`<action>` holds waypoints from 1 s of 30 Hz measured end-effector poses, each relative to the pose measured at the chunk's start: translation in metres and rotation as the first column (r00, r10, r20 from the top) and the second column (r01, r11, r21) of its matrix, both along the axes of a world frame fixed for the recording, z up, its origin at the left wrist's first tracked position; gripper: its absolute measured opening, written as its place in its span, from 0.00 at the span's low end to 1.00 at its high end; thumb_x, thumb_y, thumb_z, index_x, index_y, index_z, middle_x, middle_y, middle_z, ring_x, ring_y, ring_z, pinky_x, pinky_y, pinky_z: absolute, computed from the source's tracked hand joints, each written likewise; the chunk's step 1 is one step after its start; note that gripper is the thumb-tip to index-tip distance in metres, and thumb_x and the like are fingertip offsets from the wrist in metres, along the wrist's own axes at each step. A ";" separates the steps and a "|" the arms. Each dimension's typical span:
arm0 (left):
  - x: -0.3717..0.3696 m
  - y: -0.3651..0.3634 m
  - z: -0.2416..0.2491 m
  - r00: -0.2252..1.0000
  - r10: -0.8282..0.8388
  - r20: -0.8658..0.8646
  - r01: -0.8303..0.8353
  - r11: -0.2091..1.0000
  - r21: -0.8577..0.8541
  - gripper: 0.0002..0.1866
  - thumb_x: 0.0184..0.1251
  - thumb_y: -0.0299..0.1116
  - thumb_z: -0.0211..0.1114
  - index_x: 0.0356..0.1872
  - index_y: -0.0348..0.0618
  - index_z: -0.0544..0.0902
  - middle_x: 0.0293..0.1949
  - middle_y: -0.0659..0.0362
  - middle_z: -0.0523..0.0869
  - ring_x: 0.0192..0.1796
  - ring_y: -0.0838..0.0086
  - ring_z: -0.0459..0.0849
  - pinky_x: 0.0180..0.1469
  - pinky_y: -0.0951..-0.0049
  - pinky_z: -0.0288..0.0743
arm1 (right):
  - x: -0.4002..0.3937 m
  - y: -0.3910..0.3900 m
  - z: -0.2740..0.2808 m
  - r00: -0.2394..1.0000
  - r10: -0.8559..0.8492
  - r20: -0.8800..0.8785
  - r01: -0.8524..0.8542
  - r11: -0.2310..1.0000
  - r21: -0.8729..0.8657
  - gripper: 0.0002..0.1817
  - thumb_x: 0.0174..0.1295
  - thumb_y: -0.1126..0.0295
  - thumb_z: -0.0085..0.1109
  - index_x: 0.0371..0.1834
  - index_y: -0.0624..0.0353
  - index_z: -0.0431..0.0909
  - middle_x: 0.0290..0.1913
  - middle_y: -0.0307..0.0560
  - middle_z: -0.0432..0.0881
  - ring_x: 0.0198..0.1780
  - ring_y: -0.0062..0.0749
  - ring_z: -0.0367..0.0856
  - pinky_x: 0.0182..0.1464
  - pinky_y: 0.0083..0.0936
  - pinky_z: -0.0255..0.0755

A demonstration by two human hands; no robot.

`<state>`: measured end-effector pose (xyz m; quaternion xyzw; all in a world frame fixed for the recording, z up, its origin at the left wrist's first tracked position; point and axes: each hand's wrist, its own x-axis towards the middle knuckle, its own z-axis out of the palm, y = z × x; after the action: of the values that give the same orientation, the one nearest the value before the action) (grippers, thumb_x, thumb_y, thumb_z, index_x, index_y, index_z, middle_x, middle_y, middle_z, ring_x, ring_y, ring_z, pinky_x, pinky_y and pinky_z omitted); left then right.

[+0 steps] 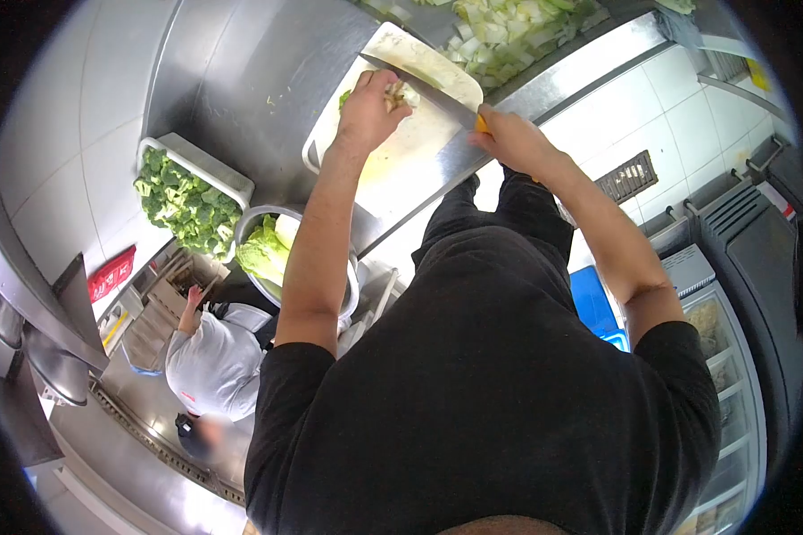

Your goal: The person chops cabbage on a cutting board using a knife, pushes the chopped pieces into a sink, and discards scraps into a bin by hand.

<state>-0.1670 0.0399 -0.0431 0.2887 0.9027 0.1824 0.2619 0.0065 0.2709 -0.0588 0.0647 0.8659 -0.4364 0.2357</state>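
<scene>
My right hand [511, 141] is wrapped around the yellow handle of a kitchen knife [433, 92]. The knife's long blade lies across a white cutting board [446, 145] and points to the upper left. On the near side of the blade, my left hand [370, 111] has its fingers curled round a pale leafy vegetable piece [404, 94], probably cabbage. A bit of green leaf [343, 98] shows beside the left hand's fingers. Part of the piece is hidden by those fingers.
Chopped pale-green cabbage [500, 40] lies beyond the board. To the left are a tray of broccoli florets [187, 201] and a bucket [352, 290] holding a leafy head [263, 254]. A person in a white shirt [219, 361] stands lower left. A glass-topped cabinet [732, 392] is at right.
</scene>
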 end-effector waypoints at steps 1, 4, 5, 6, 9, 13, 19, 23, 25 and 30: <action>0.002 0.000 0.000 1.000 0.003 -0.006 -0.003 1.000 0.003 0.29 0.58 0.37 0.82 0.59 0.47 0.79 0.60 0.53 0.81 0.61 0.54 0.84 0.62 0.56 0.81 | -0.006 -0.005 0.001 1.000 0.000 0.013 0.000 1.000 0.010 0.23 0.75 0.53 0.63 0.54 0.63 0.73 0.41 0.68 0.87 0.47 0.68 0.87 0.48 0.56 0.78; 0.002 -0.001 0.000 1.000 0.009 -0.028 -0.008 1.000 0.019 0.29 0.57 0.37 0.83 0.59 0.48 0.79 0.59 0.54 0.82 0.60 0.54 0.85 0.60 0.56 0.81 | -0.019 -0.014 0.009 0.997 0.002 0.073 -0.007 0.998 0.064 0.22 0.75 0.55 0.62 0.54 0.64 0.73 0.42 0.66 0.88 0.48 0.64 0.88 0.50 0.55 0.79; 0.002 -0.002 -0.002 0.999 0.013 -0.030 -0.012 1.000 0.027 0.30 0.56 0.37 0.83 0.59 0.47 0.79 0.59 0.54 0.82 0.59 0.54 0.85 0.60 0.57 0.81 | -0.023 -0.017 0.011 0.995 0.003 0.098 -0.012 0.996 0.086 0.21 0.76 0.56 0.62 0.54 0.64 0.74 0.42 0.64 0.89 0.48 0.63 0.89 0.51 0.54 0.80; 0.003 -0.003 -0.005 0.999 0.017 -0.031 -0.016 0.999 0.035 0.30 0.56 0.36 0.83 0.59 0.47 0.79 0.59 0.54 0.82 0.59 0.54 0.85 0.59 0.57 0.81 | -0.025 -0.021 0.008 0.996 0.005 0.093 -0.014 0.995 0.096 0.21 0.76 0.55 0.61 0.55 0.64 0.73 0.42 0.64 0.89 0.48 0.62 0.89 0.50 0.54 0.80; 0.007 -0.006 -0.008 0.997 0.002 -0.078 0.005 0.995 0.096 0.30 0.60 0.36 0.83 0.61 0.40 0.79 0.57 0.50 0.81 0.52 0.63 0.87 0.55 0.64 0.84 | -0.029 -0.036 -0.010 0.997 0.002 0.075 -0.012 0.992 0.128 0.21 0.76 0.55 0.59 0.56 0.64 0.73 0.42 0.64 0.90 0.47 0.61 0.90 0.50 0.53 0.81; 0.009 -0.012 -0.010 0.998 0.057 0.004 -0.057 0.987 0.150 0.32 0.60 0.35 0.83 0.62 0.41 0.77 0.59 0.48 0.78 0.54 0.61 0.86 0.56 0.63 0.84 | -0.043 -0.057 -0.006 0.996 -0.027 0.083 0.015 0.990 0.141 0.20 0.77 0.56 0.58 0.57 0.64 0.73 0.43 0.63 0.90 0.47 0.60 0.91 0.49 0.53 0.82; 0.024 -0.006 -0.019 0.983 0.145 -0.109 -0.121 0.972 0.201 0.35 0.52 0.34 0.84 0.60 0.42 0.74 0.59 0.48 0.76 0.58 0.56 0.80 0.58 0.58 0.82 | -0.041 -0.064 -0.012 0.996 -0.037 0.083 0.019 0.978 0.210 0.19 0.77 0.57 0.56 0.57 0.62 0.73 0.45 0.61 0.91 0.49 0.59 0.91 0.50 0.51 0.83; 0.045 0.002 -0.022 0.946 0.290 -0.144 -0.261 0.946 0.190 0.33 0.52 0.31 0.81 0.59 0.41 0.73 0.57 0.47 0.76 0.59 0.54 0.80 0.58 0.59 0.81 | -0.043 -0.056 -0.014 0.994 -0.025 0.108 0.001 0.976 0.219 0.21 0.77 0.53 0.56 0.58 0.60 0.73 0.47 0.61 0.90 0.50 0.58 0.91 0.53 0.51 0.83; 0.046 -0.005 -0.023 0.919 0.382 -0.099 -0.352 0.908 0.228 0.33 0.54 0.30 0.79 0.60 0.41 0.72 0.56 0.47 0.77 0.56 0.55 0.81 0.57 0.59 0.81 | -0.041 -0.038 -0.012 0.994 -0.089 0.069 0.066 0.956 0.285 0.23 0.76 0.51 0.56 0.58 0.60 0.73 0.48 0.62 0.90 0.51 0.59 0.90 0.53 0.51 0.82; 0.059 -0.062 -0.011 0.711 0.581 0.395 -0.701 0.548 0.456 0.34 0.56 0.26 0.75 0.64 0.43 0.70 0.58 0.51 0.78 0.52 0.64 0.81 0.54 0.64 0.79 | -0.043 0.011 -0.005 0.948 -0.316 -0.023 0.297 0.860 0.415 0.25 0.75 0.46 0.58 0.58 0.57 0.73 0.41 0.64 0.89 0.46 0.68 0.88 0.49 0.58 0.80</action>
<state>-0.1077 -0.0217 -0.0544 -0.0175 0.8137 0.5573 0.1642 -0.0367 0.2815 -0.0634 0.2597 0.9114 -0.2738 0.1639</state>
